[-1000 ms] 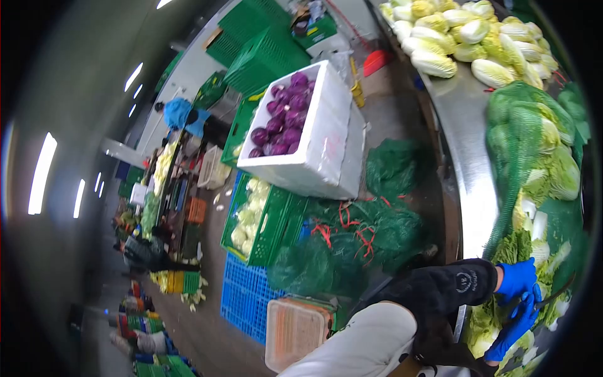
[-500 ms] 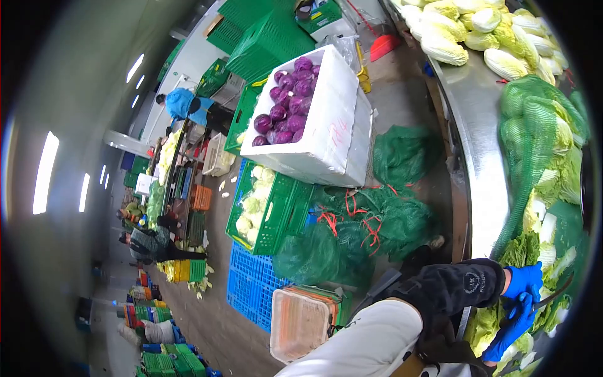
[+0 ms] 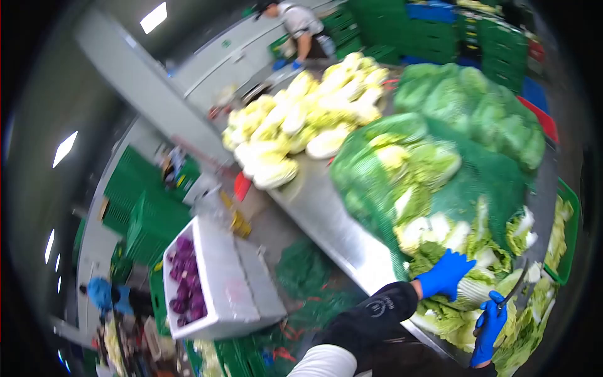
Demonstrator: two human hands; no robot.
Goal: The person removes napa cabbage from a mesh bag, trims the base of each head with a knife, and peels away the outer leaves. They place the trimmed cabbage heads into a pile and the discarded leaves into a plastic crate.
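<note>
My left hand [image 3: 446,276], in a blue glove, lies with fingers spread over a napa cabbage [image 3: 474,292] on the metal table [image 3: 339,213]. Just to its right, my right hand [image 3: 490,328], also gloved in blue, is closed around the handle of a knife [image 3: 516,286]. The dark, narrow blade points up and away, over loose cabbage leaves [image 3: 531,323]. Beyond my hands, a green mesh bag [image 3: 370,188] lies open with napa cabbages spilling toward me. Leaves partly hide the cabbage under my left hand.
Pale napa cabbages [image 3: 301,119] are heaped at the table's far end. Behind the open bag lies another full mesh bag [image 3: 471,107]. A green crate [image 3: 570,232] with leaves stands right. On the left are a white foam box [image 3: 235,276] of red cabbages and a person [image 3: 103,295]; another person [image 3: 301,28] works at the back.
My view has swung toward the table, bringing the mesh bags and cabbage heap into the middle. My hands, close together before, are now apart, the left spread over the cabbage.
</note>
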